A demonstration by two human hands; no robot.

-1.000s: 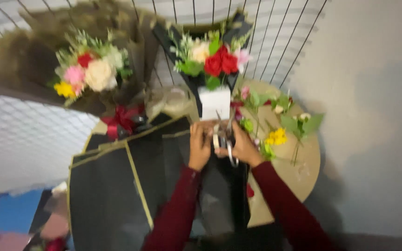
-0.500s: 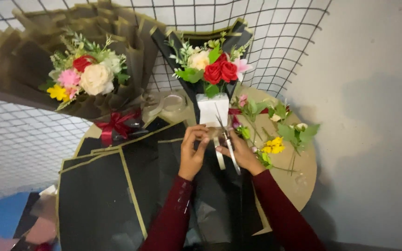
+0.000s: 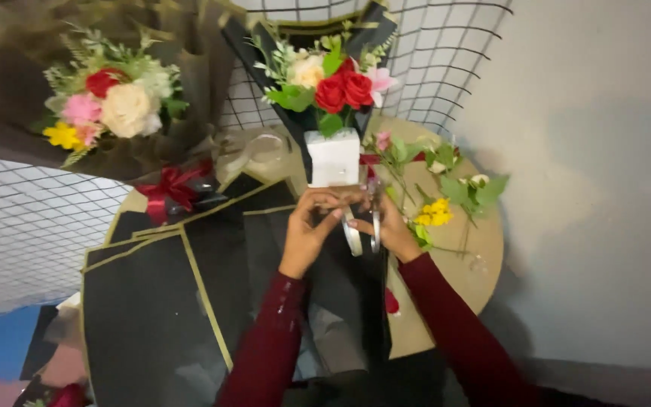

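Note:
A bunch of red, cream and pink flowers lies on black wrapping paper, its stems bound in a white wrap. Just below the wrap, my left hand pinches something small that I cannot make out. Beside it, my right hand holds a pair of scissors with pale loop handles, blades pointing up toward the wrap. Both sleeves are dark red.
A finished bouquet in brown paper with a red ribbon lies at the left. Black sheets with gold edges cover the round table. Loose yellow and pink flowers lie at right. A wire grid stands behind.
The view has drawn closer and shifted slightly. My hands have stayed together under the white wrap, with the scissors still in the right one.

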